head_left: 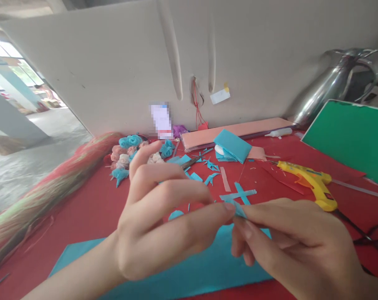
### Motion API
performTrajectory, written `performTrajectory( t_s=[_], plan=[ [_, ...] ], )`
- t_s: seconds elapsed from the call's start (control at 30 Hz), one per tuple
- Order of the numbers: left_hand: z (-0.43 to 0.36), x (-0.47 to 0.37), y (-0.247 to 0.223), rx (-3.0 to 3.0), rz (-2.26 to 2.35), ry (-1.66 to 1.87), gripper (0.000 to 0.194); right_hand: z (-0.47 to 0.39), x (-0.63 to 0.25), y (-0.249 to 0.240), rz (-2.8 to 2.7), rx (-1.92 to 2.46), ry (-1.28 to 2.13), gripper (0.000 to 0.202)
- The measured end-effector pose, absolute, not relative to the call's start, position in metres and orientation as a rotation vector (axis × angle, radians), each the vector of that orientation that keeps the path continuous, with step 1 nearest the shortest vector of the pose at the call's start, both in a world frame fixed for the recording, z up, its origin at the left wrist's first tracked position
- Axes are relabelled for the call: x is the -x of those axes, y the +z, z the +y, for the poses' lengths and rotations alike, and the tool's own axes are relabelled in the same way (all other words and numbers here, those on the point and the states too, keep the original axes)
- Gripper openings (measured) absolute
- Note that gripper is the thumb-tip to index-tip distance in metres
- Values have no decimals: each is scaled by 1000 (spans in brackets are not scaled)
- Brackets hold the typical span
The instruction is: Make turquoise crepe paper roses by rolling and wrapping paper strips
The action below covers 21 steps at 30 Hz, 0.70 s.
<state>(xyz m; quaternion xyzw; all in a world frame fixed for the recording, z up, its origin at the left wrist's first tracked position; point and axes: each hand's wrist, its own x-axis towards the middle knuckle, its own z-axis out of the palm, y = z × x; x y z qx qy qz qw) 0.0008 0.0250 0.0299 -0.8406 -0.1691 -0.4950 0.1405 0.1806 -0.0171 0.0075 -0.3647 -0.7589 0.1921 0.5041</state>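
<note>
A small folded piece of blue crepe paper [238,208] is pinched between the fingertips of both hands, in the middle of the head view. My left hand [164,221] grips it with thumb and a finger, the other fingers curled and the index raised. From the right, my right hand [295,241] holds the same piece between thumb and forefinger. Beneath both hands lies a wide blue crepe paper sheet [189,277], partly covered by them. Cut blue strips [242,193] are scattered just beyond the fingertips.
Paper flowers [123,160] cluster at the back left. Scissors [197,158], a folded blue paper stack [234,143] and a long pink paper pack [235,131] lie behind. A yellow glue gun [314,181], green board [351,141] and steel jug [329,87] stand right on the red table [92,212].
</note>
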Motion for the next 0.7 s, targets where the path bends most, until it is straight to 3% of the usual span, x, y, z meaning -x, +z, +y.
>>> performTrajectory(
  t_s=[0.13,0.3,0.47,0.7],
  plan=[
    [19,3,28,2404,-485,-1295,30,-18,-182,6,-1857,867,527,29],
    [13,5,20,2375,-716,-1176,11,-16,-181,7,-1856,895,610,30],
    [22,-3,23,2434,-669,-1347,10,-17,-178,7,-1824,930,633,34],
    [18,-9,32,3127,-1167,-1695,11,-16,-183,4,-1832,891,363,26]
  ],
)
